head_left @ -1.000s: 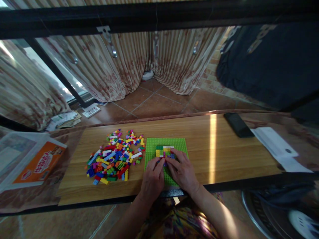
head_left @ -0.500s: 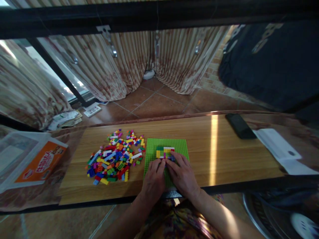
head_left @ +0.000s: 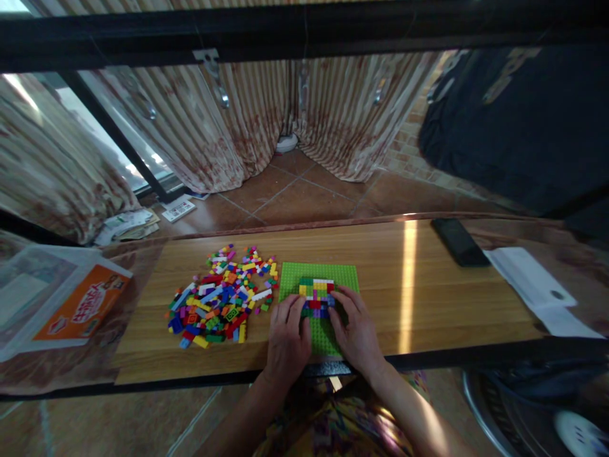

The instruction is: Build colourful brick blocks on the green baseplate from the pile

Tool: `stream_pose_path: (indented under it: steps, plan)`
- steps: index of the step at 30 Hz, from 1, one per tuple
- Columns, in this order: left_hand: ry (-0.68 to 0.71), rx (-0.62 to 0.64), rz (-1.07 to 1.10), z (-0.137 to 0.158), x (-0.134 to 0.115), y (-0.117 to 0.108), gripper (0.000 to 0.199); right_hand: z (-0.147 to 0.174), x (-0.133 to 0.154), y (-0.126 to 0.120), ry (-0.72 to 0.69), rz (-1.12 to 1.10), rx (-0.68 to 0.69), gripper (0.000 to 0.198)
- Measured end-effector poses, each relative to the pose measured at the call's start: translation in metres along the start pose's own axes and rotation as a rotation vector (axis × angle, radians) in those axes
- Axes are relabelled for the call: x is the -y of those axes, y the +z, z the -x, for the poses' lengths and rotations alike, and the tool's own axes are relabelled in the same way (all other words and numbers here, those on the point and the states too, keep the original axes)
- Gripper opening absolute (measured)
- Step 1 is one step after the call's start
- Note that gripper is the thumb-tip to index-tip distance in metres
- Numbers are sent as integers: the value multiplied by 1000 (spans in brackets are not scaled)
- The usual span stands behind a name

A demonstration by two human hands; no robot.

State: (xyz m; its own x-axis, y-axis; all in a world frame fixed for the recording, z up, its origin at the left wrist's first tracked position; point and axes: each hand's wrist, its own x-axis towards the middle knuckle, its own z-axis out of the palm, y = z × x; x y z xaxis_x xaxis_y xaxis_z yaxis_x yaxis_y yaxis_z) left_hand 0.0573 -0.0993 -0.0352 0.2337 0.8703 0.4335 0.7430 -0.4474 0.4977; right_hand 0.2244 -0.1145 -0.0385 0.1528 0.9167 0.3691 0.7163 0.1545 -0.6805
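A flat block of colourful toy bricks (head_left: 318, 293) sits on the green studded baseplate (head_left: 345, 271), with yellow, white, green, red and blue pieces showing. At its left edge, my left hand (head_left: 288, 333) has curled fingers and thumb against the bricks. My right hand (head_left: 356, 330) grips the right edge in the same way, its fingertips on the blue and red pieces. Between the two hands the near rows of bricks are visible. Both hands rest over the near half of the baseplate and hide its lower corners.
A loose pile of mixed toy bricks (head_left: 219, 301) spreads left of the baseplate on the wooden board (head_left: 380, 254). Farther left stands a clear plastic box (head_left: 28, 279) with an orange label. A black phone (head_left: 459, 241) and white papers (head_left: 530, 276) lie at the right.
My hands have moved apart from the near middle of the brick block to its left and right sides. Red and blue bricks along the near edge are now uncovered.
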Motion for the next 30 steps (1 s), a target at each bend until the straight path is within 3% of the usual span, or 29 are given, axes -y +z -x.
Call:
stream_pose_path:
  steps: [11, 19, 30]
  plan:
    - [-22, 37, 23, 0, 0, 1, 41, 0, -1, -1, -20, 8, 33, 30]
    - [117, 89, -25, 1, -1, 0, 41, 2, -1, -2, -126, 16, 38, 27]
    - [101, 82, -28, 1, 0, 2, 40, 2, -2, -1, -112, 6, 16, 28]
